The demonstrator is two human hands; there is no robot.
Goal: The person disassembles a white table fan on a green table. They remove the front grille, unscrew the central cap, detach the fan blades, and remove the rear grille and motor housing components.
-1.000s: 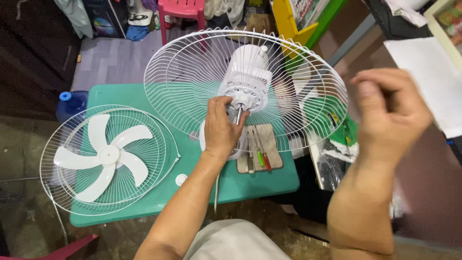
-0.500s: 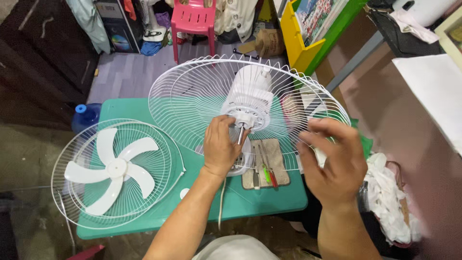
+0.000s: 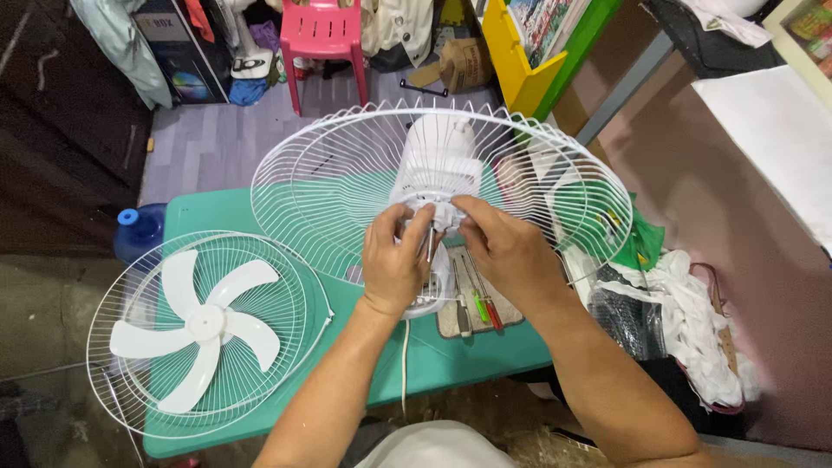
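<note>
Count: I see two wire fan guards, one blade set, one motor housing, two hands. The rear guard (image 3: 347, 173), round, white, thin radial wires, stands tilted on the green table (image 3: 217, 212) with the white plastic motor housing (image 3: 438, 160) at its hub. My left hand (image 3: 394, 260) has its fingers curled closed around the metal motor shaft (image 3: 430, 243) at the hub; my right hand (image 3: 503, 247) pinches at the same hub from the other side, fingertips closed, what they pinch hidden. The front guard (image 3: 113, 364) lies flat at the table's left end, the smooth white five-blade propeller (image 3: 204, 325) resting on it. Screwdrivers (image 3: 481, 308) lie on a small mat under my wrists, partly covered. Behind: pink plastic chair (image 3: 325, 35), blue water jug (image 3: 139, 230).
</note>
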